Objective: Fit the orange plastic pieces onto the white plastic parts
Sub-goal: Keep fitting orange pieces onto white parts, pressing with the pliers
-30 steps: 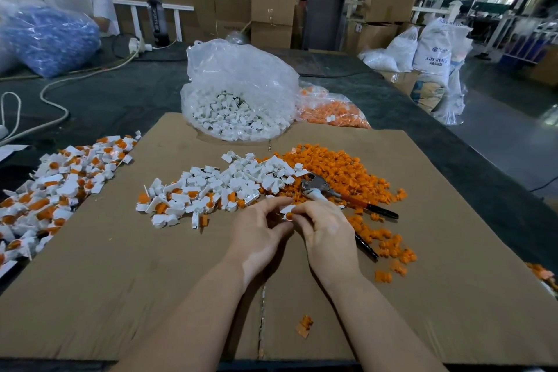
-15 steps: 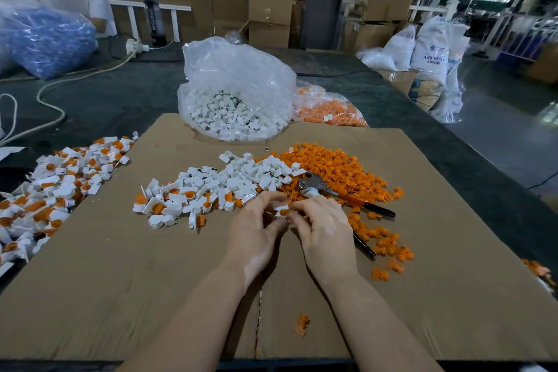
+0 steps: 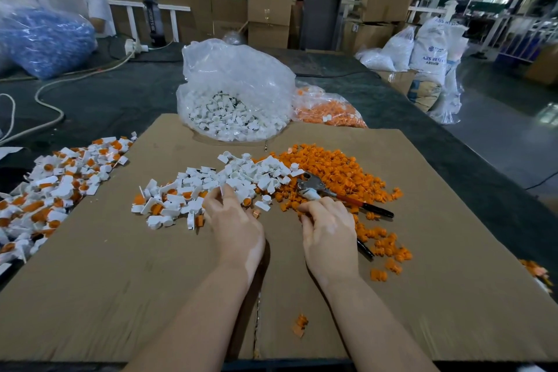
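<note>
Both hands work over the cardboard sheet on the table. The left hand lies at the near edge of the white plastic parts, its fingers curled down among them; whether they pinch a part is hidden, so its grip cannot be told. The right hand lies at the near edge of the orange plastic pieces, fingers curled inward at the pile; a held piece cannot be confirmed either. The 2 hands are apart, each at its own supply.

Assessment: the step in hand appears to be drawing stock, 1 white part and 1 orange piece, ahead of joining them.

Recommendations for the step:
1. Lift a single white part clear of its neighbours, with its open socket exposed.
2. Take 1 orange piece only, and check its orientation before pressing.
3. Keep the right hand off the pliers, which lie just beside it among the orange stock.
4. Send fitted units to the assembled heap at far left, well apart from the loose stock.

Reserve bags of white parts and orange pieces stand beyond the sheet.
</note>
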The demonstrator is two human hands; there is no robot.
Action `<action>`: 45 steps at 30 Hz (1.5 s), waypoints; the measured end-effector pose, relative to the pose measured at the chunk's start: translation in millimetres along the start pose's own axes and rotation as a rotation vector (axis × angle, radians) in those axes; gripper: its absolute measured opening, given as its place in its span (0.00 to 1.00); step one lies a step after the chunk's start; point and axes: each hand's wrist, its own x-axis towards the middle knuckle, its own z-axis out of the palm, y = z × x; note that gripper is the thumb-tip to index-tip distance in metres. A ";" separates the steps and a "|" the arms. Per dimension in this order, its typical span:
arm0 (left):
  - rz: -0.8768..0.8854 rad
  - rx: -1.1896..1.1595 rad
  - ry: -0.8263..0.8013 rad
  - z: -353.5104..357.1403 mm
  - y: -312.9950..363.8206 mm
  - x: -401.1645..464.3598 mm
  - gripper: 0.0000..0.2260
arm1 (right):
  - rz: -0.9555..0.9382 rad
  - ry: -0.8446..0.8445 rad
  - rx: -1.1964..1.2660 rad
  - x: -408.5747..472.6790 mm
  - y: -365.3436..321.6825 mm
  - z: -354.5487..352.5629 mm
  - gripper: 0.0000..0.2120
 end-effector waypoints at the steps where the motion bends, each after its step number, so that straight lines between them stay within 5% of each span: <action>1: -0.007 0.014 -0.005 -0.1 0.9 -0.3 0.21 | 0.006 -0.002 -0.009 -0.1 0.0 0.2 0.07; 14: 0.146 0.164 -0.023 6.5 -0.8 0.9 0.28 | 0.049 -0.034 -0.122 -0.7 0.1 4.3 0.11; 23: 0.222 0.310 -0.081 8.3 -5.9 3.5 0.20 | 0.034 -0.016 -0.154 -0.6 0.3 6.6 0.11; 37: 0.177 0.297 0.077 -13.7 -24.6 29.8 0.14 | -0.012 -0.007 -0.265 2.4 -3.1 9.5 0.12; 45: 0.425 0.341 -0.024 -2.3 -6.7 31.9 0.18 | -0.056 -0.049 -0.301 3.8 -5.1 8.9 0.16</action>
